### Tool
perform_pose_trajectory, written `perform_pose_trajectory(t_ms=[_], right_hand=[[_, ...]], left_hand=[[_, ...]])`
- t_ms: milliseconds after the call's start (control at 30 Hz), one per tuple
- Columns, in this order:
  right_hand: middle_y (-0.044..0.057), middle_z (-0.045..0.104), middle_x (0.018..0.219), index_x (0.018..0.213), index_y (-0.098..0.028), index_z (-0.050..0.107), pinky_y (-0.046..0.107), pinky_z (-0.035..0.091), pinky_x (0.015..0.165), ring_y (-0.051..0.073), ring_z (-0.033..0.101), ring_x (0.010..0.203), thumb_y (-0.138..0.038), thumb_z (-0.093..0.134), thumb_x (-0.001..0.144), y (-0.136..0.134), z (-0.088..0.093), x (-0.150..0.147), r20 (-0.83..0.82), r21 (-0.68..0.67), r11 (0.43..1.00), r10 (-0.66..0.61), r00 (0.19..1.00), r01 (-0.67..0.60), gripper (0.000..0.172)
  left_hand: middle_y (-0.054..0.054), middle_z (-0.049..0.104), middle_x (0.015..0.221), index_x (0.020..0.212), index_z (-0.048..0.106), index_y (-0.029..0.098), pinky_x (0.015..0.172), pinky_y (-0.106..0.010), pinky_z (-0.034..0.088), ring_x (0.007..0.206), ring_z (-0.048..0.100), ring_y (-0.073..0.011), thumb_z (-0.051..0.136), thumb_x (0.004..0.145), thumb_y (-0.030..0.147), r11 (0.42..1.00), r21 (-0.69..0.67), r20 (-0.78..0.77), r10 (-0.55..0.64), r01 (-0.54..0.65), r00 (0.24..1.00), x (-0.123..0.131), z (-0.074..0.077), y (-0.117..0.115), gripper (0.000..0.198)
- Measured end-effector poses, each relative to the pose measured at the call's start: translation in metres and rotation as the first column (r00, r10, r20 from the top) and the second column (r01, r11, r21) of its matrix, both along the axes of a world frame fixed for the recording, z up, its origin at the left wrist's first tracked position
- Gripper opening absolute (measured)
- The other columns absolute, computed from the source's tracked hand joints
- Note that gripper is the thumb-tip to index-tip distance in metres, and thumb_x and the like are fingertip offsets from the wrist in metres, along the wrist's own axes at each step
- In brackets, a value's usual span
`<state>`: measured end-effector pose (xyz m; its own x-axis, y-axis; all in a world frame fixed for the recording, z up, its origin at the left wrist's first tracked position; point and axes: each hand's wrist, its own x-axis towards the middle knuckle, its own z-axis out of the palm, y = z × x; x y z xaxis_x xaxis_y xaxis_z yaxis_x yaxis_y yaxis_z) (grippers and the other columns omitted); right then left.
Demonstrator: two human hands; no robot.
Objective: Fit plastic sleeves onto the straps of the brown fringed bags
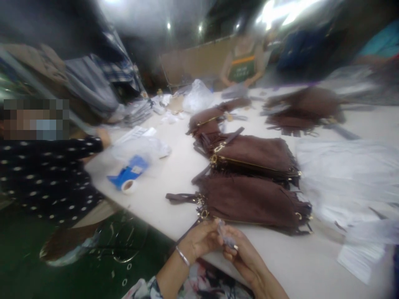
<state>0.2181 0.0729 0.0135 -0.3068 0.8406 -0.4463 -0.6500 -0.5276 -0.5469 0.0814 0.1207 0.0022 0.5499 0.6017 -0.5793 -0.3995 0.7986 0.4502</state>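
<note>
Close together at the table's near edge, both my hands are closed around a small greyish, partly see-through item [228, 239] with a whitish end; blur hides its kind. My left hand [204, 238], with a silver bangle on the wrist, pinches its upper end. Fingers of my right hand [240, 249] curl round it from the other side. Just beyond my fingers lies a brown fringed bag [252, 199] with a gold zip, metal rings and a wrist strap. A second brown bag [255, 151] rests behind it.
More brown bags [308, 106] lie farther back. Clear plastic sheets [343, 174] cover the right side of the white table [174, 166]. A tape roll [127, 187] sits by a blue packet [135, 168] at left. A person in a dotted top [46, 174] sits left; another person [243, 66] is across.
</note>
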Motion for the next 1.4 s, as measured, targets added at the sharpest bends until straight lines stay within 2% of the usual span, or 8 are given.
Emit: perform_pose_trajectory(t_ms=[200, 467, 667, 800, 933, 1133, 1267, 1400], right_hand=[[-0.003, 0.057, 0.067, 0.085, -0.019, 0.064, 0.016, 0.019, 0.041, 0.003, 0.021, 0.043, -0.028, 0.070, 0.075, -0.001, 0.002, 0.001, -0.043, -0.033, 0.999, 0.008, 0.999, -0.010, 0.015], [-0.002, 0.056, 0.067, 0.086, -0.021, 0.065, 0.018, 0.022, 0.042, 0.005, 0.022, 0.043, -0.030, 0.070, 0.071, -0.001, 0.012, -0.002, -0.005, -0.004, 1.000, -0.007, 1.000, 0.007, 0.018], [-0.003, 0.054, 0.063, 0.078, -0.021, 0.065, 0.019, 0.021, 0.042, 0.005, 0.015, 0.044, -0.030, 0.072, 0.064, -0.001, 0.022, -0.003, -0.024, -0.002, 1.000, -0.026, 0.999, 0.026, 0.018], [-0.002, 0.054, 0.065, 0.081, -0.021, 0.066, 0.021, 0.020, 0.042, 0.006, 0.014, 0.045, -0.036, 0.071, 0.068, -0.001, 0.019, -0.003, 0.000, 0.029, 1.000, 0.011, 1.000, -0.011, 0.020], [-0.001, 0.055, 0.065, 0.079, -0.022, 0.067, 0.023, 0.021, 0.043, 0.007, 0.018, 0.045, -0.037, 0.069, 0.068, -0.001, 0.017, -0.003, 0.030, 0.063, 0.997, 0.031, 0.999, -0.033, 0.018], [-0.001, 0.057, 0.064, 0.076, -0.024, 0.066, 0.023, 0.025, 0.041, 0.008, 0.021, 0.042, -0.039, 0.065, 0.070, -0.003, 0.017, -0.003, 0.095, 0.071, 0.997, 0.008, 0.995, -0.015, 0.016], [-0.002, 0.057, 0.062, 0.077, -0.023, 0.065, 0.020, 0.026, 0.038, 0.006, 0.022, 0.041, -0.034, 0.069, 0.067, -0.003, 0.016, -0.004, 0.063, 0.059, 0.998, -0.020, 0.998, 0.016, 0.016], [-0.002, 0.056, 0.063, 0.080, -0.019, 0.061, 0.016, 0.026, 0.037, 0.003, 0.027, 0.040, -0.036, 0.073, 0.068, -0.006, 0.001, -0.006, 0.102, 0.011, 1.000, -0.018, 0.995, 0.017, 0.024]], left_hand=[[-0.005, 0.069, 0.075, 0.091, 0.071, 0.009, 0.059, -0.022, 0.046, 0.052, 0.057, -0.0083, 0.077, 0.072, 0.038, 0.990, 0.109, 0.038, 0.088, -0.091, 0.995, 0.005, -0.006, -0.007, 0.035], [-0.006, 0.067, 0.075, 0.090, 0.072, 0.008, 0.058, -0.019, 0.043, 0.054, 0.054, -0.0074, 0.076, 0.071, 0.042, 0.955, 0.227, -0.021, 0.203, -0.193, 0.979, 0.013, 0.004, -0.017, 0.039], [-0.005, 0.066, 0.070, 0.085, 0.072, 0.009, 0.062, -0.022, 0.044, 0.059, 0.058, -0.0110, 0.077, 0.071, 0.040, 0.953, 0.217, 0.010, 0.213, -0.210, 0.977, 0.014, -0.003, -0.019, 0.034], [-0.003, 0.064, 0.066, 0.079, 0.070, 0.010, 0.061, -0.022, 0.043, 0.057, 0.056, -0.0100, 0.076, 0.072, 0.038, 0.957, 0.178, 0.023, 0.229, -0.229, 0.973, 0.018, -0.006, -0.017, 0.029], [-0.002, 0.064, 0.066, 0.078, 0.070, 0.011, 0.062, -0.022, 0.043, 0.056, 0.054, -0.0097, 0.077, 0.070, 0.039, 0.944, 0.216, -0.007, 0.258, -0.250, 0.966, 0.020, -0.005, -0.018, 0.029], [-0.006, 0.066, 0.074, 0.084, 0.073, 0.010, 0.063, -0.021, 0.043, 0.065, 0.057, -0.0125, 0.076, 0.070, 0.040, 0.918, 0.316, -0.042, 0.267, -0.241, 0.963, 0.018, -0.007, -0.023, 0.033], [-0.008, 0.068, 0.078, 0.085, 0.073, 0.010, 0.065, -0.022, 0.043, 0.066, 0.057, -0.0128, 0.074, 0.070, 0.041, 0.917, 0.333, -0.051, 0.251, -0.221, 0.967, 0.018, -0.006, -0.023, 0.034], [-0.008, 0.068, 0.075, 0.083, 0.073, 0.010, 0.060, -0.022, 0.041, 0.059, 0.055, -0.0116, 0.072, 0.072, 0.035, 0.928, 0.363, -0.147, 0.143, -0.081, 0.979, 0.009, -0.001, -0.027, 0.027]])
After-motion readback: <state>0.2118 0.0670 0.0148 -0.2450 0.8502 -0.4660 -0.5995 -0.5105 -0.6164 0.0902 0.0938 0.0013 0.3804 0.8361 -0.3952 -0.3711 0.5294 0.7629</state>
